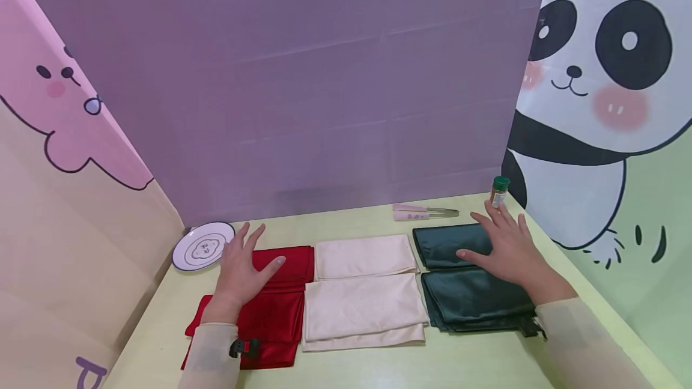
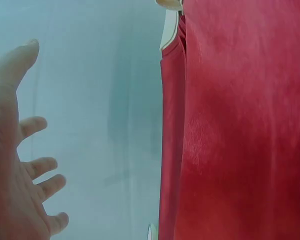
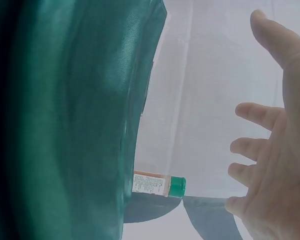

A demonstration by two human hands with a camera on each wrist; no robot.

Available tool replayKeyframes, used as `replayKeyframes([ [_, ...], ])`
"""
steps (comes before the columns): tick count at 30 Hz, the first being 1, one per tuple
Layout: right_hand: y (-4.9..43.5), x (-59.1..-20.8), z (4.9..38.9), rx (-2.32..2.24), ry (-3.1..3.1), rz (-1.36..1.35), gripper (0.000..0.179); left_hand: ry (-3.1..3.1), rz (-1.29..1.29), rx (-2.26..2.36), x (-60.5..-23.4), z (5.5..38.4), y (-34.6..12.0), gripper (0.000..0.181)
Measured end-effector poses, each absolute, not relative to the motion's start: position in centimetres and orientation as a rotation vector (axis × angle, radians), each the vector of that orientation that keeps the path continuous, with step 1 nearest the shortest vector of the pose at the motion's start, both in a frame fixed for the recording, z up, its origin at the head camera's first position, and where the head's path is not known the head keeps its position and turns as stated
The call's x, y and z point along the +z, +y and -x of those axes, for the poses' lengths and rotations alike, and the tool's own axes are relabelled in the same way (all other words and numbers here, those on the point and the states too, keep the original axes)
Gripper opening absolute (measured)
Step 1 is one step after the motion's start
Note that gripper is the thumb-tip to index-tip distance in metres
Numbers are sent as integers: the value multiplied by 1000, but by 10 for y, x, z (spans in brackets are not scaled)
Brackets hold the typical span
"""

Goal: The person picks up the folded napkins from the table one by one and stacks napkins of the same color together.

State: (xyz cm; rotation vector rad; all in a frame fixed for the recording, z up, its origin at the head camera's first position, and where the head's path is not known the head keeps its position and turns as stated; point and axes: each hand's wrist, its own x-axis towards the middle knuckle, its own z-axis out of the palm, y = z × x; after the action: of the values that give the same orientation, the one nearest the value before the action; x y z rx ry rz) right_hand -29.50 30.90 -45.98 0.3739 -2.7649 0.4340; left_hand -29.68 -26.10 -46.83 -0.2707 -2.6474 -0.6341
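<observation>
While left hand (image 1: pixel 240 275) and right hand (image 1: pixel 508 251) hover, fingers spread, gripping nothing, I see red cloths (image 1: pixel 270 323), cream cloths (image 1: pixel 364 305), green cloths (image 1: pixel 476 299) folded; what's left, can't tell.

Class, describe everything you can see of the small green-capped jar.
The small jar has a green cap, which is on, and a white label with print too small to read. Its body shows reddish-brown; glass or plastic, I cannot tell. It stands upright near the far right corner of the table. The right hand overlaps its lower part in the head view, but the right wrist view shows them apart.
</observation>
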Motion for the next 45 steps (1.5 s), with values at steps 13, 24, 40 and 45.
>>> replayKeyframes([
  [13,317,-454,280,485,-2739,-363,91,-2637,321,-666,-463,292,-247,81],
  [24,336,-455,269,518,-2731,-343,80,-2640,375,-687,-461,287,-230,75],
  [40,349,-462,266,629,-2803,-252,71,-2619,460,-705,-461,286,-194,66],
  [45,355,-467,267,668,-2801,-266,67,-2580,498,-704,-462,288,-184,63],
])
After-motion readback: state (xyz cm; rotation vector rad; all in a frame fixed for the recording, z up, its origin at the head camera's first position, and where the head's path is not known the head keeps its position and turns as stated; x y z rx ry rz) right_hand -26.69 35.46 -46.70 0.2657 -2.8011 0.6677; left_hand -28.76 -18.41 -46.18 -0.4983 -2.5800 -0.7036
